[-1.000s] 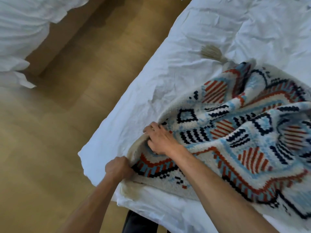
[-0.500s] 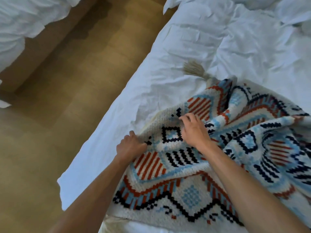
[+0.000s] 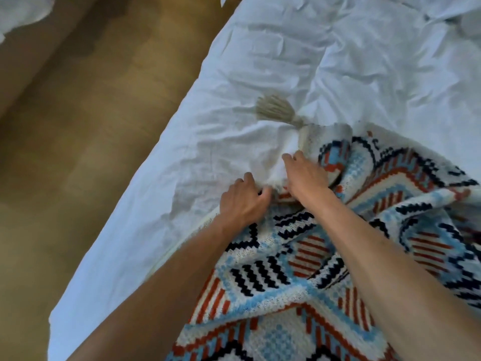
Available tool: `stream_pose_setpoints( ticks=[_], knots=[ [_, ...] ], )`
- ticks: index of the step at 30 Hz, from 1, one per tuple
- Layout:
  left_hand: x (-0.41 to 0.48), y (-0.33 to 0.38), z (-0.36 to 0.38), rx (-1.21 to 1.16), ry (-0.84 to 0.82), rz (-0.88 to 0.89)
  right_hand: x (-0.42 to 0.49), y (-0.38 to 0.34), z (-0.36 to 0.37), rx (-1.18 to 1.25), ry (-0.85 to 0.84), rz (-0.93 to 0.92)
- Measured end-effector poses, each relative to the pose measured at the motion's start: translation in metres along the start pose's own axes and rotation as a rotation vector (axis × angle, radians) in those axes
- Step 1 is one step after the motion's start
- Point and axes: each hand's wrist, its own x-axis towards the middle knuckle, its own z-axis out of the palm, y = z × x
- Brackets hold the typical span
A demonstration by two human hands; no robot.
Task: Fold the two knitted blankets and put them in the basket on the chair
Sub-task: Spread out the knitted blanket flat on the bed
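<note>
Fingers [image 3: 261,191] of the left hand [image 3: 243,201] are curled tight around the cream border of the knitted blanket [image 3: 260,277], thumb raised above them. Those of the right hand [image 3: 305,178] bend down and clamp the same border just beside it, though motion blur hides exactly how much cloth they pinch. Nearest the camera, both bare forearms reach out over the bed [image 3: 260,48], crossing the blanket. It lies rumpled on the bed's near right part, patterned in black zigzags, rust-red stripes and pale blue blocks on cream. The two hands sit close together, almost touching, at the blanket's left edge, about midway up the bed's left side. Just beyond them a beige tassel [image 3: 276,109] lies fanned out on the wrinkled white sheet, joined to the blanket's far corner. Farther up, the bed shows only creased white linen. Left of the bed runs a wooden floor [image 3: 91,126], and beyond that, at the far left, hangs other white bedding [image 3: 20,9].
</note>
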Motion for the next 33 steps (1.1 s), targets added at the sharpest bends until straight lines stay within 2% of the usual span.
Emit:
stream_pose_setpoints(
  ticks=[3,6,9,12,17,21,23,25,28,31,33],
  knots=[
    [-0.015,0.003,0.025,-0.006,-0.053,0.015,-0.019,0.018,0.006,-0.021,-0.099,0.074],
    [-0.029,-0.004,0.044,0.08,-0.163,-0.004,-0.031,0.026,0.01,-0.023,-0.143,0.065],
    [-0.033,-0.008,0.047,0.065,-0.17,-0.017,-0.03,0.03,0.012,-0.003,-0.169,0.039],
    [-0.025,-0.009,0.033,0.027,-0.102,-0.013,-0.019,0.03,0.006,0.056,-0.051,0.016],
    [0.004,-0.021,-0.019,-0.078,0.131,-0.053,0.025,0.001,-0.03,0.27,0.182,0.003],
    [0.029,-0.041,-0.052,-0.138,0.329,-0.167,0.073,-0.047,-0.07,0.544,0.46,-0.234],
    [0.043,-0.053,-0.061,-0.135,0.41,-0.232,0.09,-0.065,-0.072,0.518,0.437,-0.306],
    [0.049,-0.063,-0.063,-0.109,0.36,-0.251,0.101,-0.076,-0.06,0.372,0.323,-0.239],
    [0.048,-0.075,-0.059,-0.089,0.277,-0.178,0.102,-0.084,-0.04,0.286,0.204,-0.176],
    [0.042,-0.078,-0.051,-0.049,0.245,-0.108,0.108,-0.086,-0.033,0.28,0.181,-0.244],
    [0.039,-0.079,-0.043,-0.03,0.19,-0.1,0.119,-0.085,-0.037,0.288,0.238,-0.225]
  ],
)
